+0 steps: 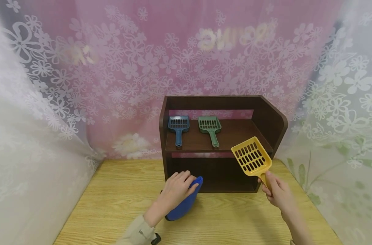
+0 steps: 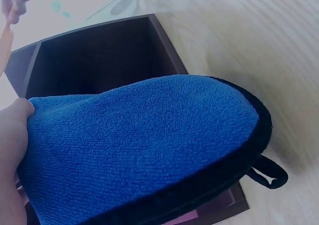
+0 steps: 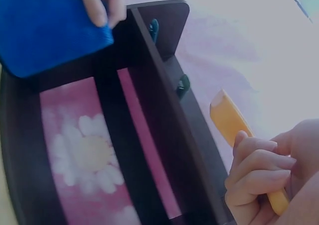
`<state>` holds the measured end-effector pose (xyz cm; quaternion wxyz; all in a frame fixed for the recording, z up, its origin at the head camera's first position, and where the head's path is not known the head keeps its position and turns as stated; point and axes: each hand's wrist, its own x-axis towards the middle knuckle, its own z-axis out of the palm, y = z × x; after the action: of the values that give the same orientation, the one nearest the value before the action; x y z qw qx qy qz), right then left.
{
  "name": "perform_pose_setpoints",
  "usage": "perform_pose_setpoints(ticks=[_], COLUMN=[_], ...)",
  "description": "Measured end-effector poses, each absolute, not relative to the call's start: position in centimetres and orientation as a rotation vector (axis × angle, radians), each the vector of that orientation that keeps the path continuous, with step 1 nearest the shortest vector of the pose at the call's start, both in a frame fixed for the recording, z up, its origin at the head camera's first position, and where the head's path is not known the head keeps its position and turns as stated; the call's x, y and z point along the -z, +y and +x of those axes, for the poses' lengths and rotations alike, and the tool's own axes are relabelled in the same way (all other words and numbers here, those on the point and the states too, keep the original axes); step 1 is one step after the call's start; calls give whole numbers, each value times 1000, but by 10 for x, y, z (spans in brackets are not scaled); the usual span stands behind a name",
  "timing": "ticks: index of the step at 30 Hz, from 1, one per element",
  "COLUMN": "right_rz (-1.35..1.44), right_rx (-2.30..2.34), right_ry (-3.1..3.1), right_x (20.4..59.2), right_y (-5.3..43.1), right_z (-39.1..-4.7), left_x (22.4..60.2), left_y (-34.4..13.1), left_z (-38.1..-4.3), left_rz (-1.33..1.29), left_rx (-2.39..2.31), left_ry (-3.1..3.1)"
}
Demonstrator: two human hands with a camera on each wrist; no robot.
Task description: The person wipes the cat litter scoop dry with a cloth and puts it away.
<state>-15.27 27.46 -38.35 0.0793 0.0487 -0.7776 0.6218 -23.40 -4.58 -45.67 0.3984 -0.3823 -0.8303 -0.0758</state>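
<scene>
My left hand (image 1: pixel 178 189) pinches the top edge of a blue terry cloth (image 2: pixel 149 145) with black trim and a small hanging loop. The cloth hangs slanted before the shelf's lower compartment, close above the table. My right hand (image 1: pixel 278 190) grips the handle of a yellow slotted litter scoop (image 1: pixel 252 157), its head raised in front of the shelf's right side. On the upper board of the dark brown shelf (image 1: pixel 235 136) lie a blue litter scoop (image 1: pixel 178 130) at the left and a green one (image 1: pixel 210 130) beside it, handles toward me.
The shelf stands at the back of a wood-grain table (image 1: pixel 118 190). A pink flowered curtain (image 1: pixel 127 85) hangs behind it, with pale flowered sheets (image 1: pixel 351 119) along both sides. Raised side panels flank the upper board.
</scene>
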Motion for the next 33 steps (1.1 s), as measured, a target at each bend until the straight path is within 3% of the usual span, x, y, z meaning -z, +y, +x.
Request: perform_pose_setpoints(ticks=[14,33], right_rz=[180,98], right_rx=[-1635,-1420], right_ry=[-2391,-2632], right_x=[338,327], right_y=[279,279], right_z=[-214,-278], left_x=[486,520], left_y=[-54,-86], left_z=[-227,-217], left_rz=[-993,-892], left_rx=[234,307], left_ry=[-2143,-2308])
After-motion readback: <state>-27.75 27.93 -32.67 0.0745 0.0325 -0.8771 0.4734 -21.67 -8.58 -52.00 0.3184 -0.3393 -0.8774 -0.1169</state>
